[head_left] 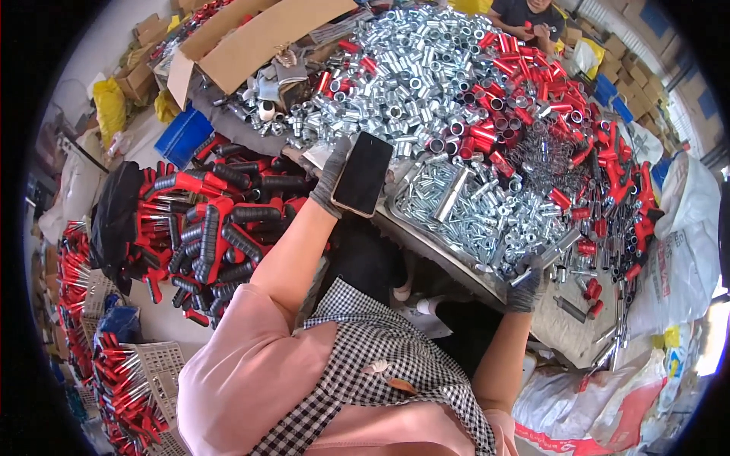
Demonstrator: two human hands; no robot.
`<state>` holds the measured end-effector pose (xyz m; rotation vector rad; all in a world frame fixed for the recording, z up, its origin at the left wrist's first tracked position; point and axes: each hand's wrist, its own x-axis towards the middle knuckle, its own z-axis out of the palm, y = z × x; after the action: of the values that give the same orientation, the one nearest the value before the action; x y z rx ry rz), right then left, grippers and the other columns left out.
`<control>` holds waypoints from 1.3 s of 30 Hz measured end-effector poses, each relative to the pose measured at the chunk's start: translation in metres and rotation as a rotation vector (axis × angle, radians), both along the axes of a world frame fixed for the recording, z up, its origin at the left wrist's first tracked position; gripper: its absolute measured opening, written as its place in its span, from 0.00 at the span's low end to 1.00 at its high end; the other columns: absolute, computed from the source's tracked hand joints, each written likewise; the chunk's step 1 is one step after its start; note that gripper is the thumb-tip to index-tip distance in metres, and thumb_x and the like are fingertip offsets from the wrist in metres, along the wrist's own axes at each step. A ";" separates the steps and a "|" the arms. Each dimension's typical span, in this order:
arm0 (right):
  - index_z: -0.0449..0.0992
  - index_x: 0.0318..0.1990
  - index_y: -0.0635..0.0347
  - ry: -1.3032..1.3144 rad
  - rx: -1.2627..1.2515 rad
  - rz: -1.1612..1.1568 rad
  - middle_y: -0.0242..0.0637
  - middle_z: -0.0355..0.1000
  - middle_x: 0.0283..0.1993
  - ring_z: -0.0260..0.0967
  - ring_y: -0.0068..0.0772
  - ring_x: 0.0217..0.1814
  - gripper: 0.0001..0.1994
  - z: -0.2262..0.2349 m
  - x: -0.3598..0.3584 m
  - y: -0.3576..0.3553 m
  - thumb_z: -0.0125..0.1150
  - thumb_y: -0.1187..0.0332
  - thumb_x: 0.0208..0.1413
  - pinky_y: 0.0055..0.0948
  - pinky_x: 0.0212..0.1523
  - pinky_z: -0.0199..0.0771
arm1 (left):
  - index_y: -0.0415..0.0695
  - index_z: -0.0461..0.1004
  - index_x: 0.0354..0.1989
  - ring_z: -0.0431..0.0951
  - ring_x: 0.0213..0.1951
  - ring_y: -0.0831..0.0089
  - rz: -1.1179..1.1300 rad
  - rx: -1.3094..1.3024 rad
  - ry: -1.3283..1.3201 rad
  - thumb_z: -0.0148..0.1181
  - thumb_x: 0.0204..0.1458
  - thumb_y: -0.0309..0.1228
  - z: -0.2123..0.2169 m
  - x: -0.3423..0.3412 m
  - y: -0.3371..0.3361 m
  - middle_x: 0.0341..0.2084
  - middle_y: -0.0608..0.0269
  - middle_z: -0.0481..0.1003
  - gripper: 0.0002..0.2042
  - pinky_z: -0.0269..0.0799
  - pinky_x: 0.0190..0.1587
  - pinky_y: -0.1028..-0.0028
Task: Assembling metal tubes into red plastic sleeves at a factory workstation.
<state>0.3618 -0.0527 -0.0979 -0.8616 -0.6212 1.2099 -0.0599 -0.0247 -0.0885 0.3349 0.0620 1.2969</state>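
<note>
A black-screened smartphone [363, 175] is gripped in my left hand [330, 179], which wears a grey glove; the fingers behind the phone are hidden. My right hand [525, 287], gloved too, is closed round the lower end of a shiny metal tube [561, 248] by the table's near right edge. Between my hands sits a metal tray [397, 207] heaped with screws [432, 190] and small nut-like fittings [525, 228]. A second silver tube [454, 194] lies across the screws. Behind the tray rises a big pile of silver sleeves [403, 76].
Red sleeves [525, 64] and a tangle of springs [544, 156] cover the table's right side. Red-and-black tool handles [220, 220] are heaped at left, beside a blue bin [184, 137]. A cardboard box [266, 45] stands far left. Another person [532, 21] works across the table.
</note>
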 end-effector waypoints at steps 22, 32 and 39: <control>0.68 0.50 0.51 -0.010 -0.026 0.003 0.29 0.66 0.26 0.60 0.23 0.19 0.20 -0.002 0.008 -0.002 0.63 0.70 0.48 0.23 0.13 0.61 | 0.40 0.67 0.52 0.79 0.39 0.60 -0.082 -0.316 0.549 0.62 0.50 0.45 -0.021 -0.029 0.011 0.39 0.52 0.76 0.26 0.77 0.43 0.60; 0.67 0.52 0.52 -0.037 -0.068 -0.062 0.28 0.64 0.27 0.58 0.22 0.21 0.22 0.003 0.002 -0.004 0.61 0.70 0.47 0.21 0.16 0.59 | 0.39 0.73 0.33 0.76 0.41 0.51 0.366 0.580 2.593 0.51 0.49 0.30 -0.026 -0.016 0.036 0.35 0.46 0.75 0.08 0.71 0.44 0.60; 0.65 0.51 0.55 -0.062 -0.037 -0.047 0.28 0.64 0.27 0.58 0.20 0.21 0.21 -0.004 0.004 -0.005 0.61 0.69 0.49 0.20 0.16 0.58 | 0.39 0.74 0.40 0.75 0.39 0.46 0.641 0.042 2.268 0.51 0.50 0.37 -0.004 0.005 0.037 0.34 0.40 0.75 0.15 0.69 0.44 0.55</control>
<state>0.3657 -0.0575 -0.1016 -0.9427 -0.6275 1.1590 -0.0551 0.0127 -0.0925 1.7509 2.1526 0.8438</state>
